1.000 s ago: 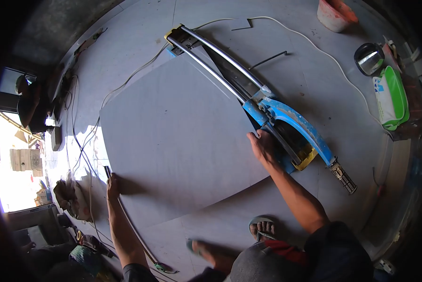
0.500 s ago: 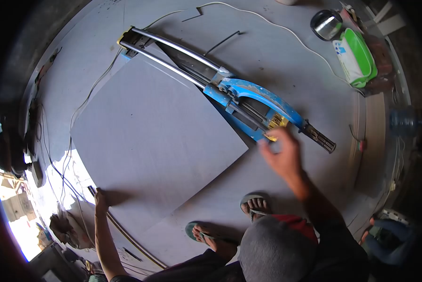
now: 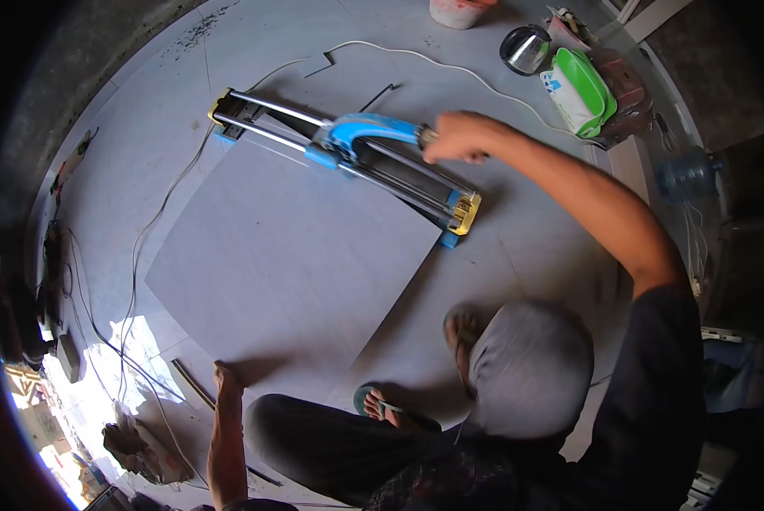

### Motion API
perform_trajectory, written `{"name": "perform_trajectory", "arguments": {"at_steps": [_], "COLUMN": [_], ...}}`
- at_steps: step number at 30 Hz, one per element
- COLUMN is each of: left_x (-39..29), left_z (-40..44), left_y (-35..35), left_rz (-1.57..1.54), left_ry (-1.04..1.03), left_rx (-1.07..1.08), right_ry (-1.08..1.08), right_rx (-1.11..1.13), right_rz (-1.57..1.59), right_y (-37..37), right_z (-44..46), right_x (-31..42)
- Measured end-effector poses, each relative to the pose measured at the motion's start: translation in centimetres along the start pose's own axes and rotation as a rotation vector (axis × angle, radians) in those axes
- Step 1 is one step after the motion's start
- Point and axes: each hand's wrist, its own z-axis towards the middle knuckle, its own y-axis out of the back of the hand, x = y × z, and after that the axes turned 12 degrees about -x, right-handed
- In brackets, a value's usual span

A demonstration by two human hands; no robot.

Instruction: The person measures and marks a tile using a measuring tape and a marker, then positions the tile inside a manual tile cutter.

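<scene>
A large grey tile point(image 3: 288, 255) lies on the floor, its far edge under the rails of a blue tile cutter point(image 3: 373, 175). My right hand point(image 3: 463, 136) is closed around the cutter's lever handle, with the arm stretched forward. The blue carriage point(image 3: 322, 155) sits about midway along the two metal rails. At the tile's near left corner, my left hand point(image 3: 227, 375) grips the edge; part of its fingers cannot be seen.
Cables point(image 3: 135, 247) run across the floor on the left. A green-and-white bag point(image 3: 582, 94), a kettle point(image 3: 525, 49) and a bucket point(image 3: 459, 12) stand at the far right. A blue water bottle point(image 3: 687, 177) is at the right. A grey cap point(image 3: 531, 366) and sandalled feet show near the bottom.
My right hand has moved from beside the cutter's near end onto the lever handle. The carriage has slid along the rails toward the far left end. My left hand stays at the tile's corner.
</scene>
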Motion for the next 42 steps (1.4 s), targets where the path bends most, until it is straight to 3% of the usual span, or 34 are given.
{"name": "perform_trajectory", "arguments": {"at_steps": [6, 8, 12, 14, 16, 18, 21, 22, 24, 26, 32, 40, 41, 42], "left_x": [3.2, 4.4, 5.5, 6.1, 8.6, 9.1, 11.1, 10.5, 9.4, 8.7, 8.2, 9.5, 9.6, 9.5], "left_z": [-1.3, -2.4, -7.4, -8.0, -5.8, -6.6, -5.6, -6.1, -7.7, -8.3, -9.9, -10.1, -10.0, -9.9], "left_y": [-3.7, -4.8, -6.0, -7.2, -7.2, -9.2, -9.2, -9.6, -11.4, -12.4, -12.9, -12.8, -12.7, -12.8], "left_rz": [-0.075, -0.109, -0.175, -0.177, -0.162, -0.252, -0.228, -0.218, -0.255, -0.241, -0.208, -0.191, -0.187, -0.213], "left_ry": [0.111, 0.149, 0.165, 0.153, 0.149, 0.145, 0.061, 0.079, 0.025, 0.014, -0.03, -0.085, -0.077, -0.057], "left_rx": [-0.007, -0.033, -0.148, -0.154, -0.119, -0.142, -0.25, -0.262, -0.321, -0.301, -0.299, -0.367, -0.367, -0.348], "right_ry": [0.127, 0.232, 0.125, 0.211, 0.08, 0.053, 0.265, 0.322, 0.436, 0.48, 0.627, 0.331, 0.15, 0.143], "right_rx": [0.139, 0.323, 0.394, 0.347, 0.187, -0.069, -0.173, -0.128, -0.169, -0.254, -0.433, -0.394, -0.356, -0.35], "right_rz": [0.191, 0.129, 0.469, 0.602, 0.856, 0.92, 0.793, 0.948, 1.138, 1.055, 0.921, 0.877, 0.884, 0.875], "right_y": [2.0, 2.7, 2.2, -1.4, -6.3, -14.1, -21.6, -25.1, -25.5, -28.1, -25.5, -24.6, -23.6, -23.7], "right_z": [6.3, 7.8, 9.1, 13.9, 17.7, 23.2, 27.2, 28.7, 27.3, 30.8, 28.4, 26.5, 25.6, 25.9], "right_x": [6.1, 5.6, 2.9, -2.0, -5.7, -10.5, -12.2, -12.6, -10.9, -11.5, -9.8, -9.7, -8.3, -8.5]}}
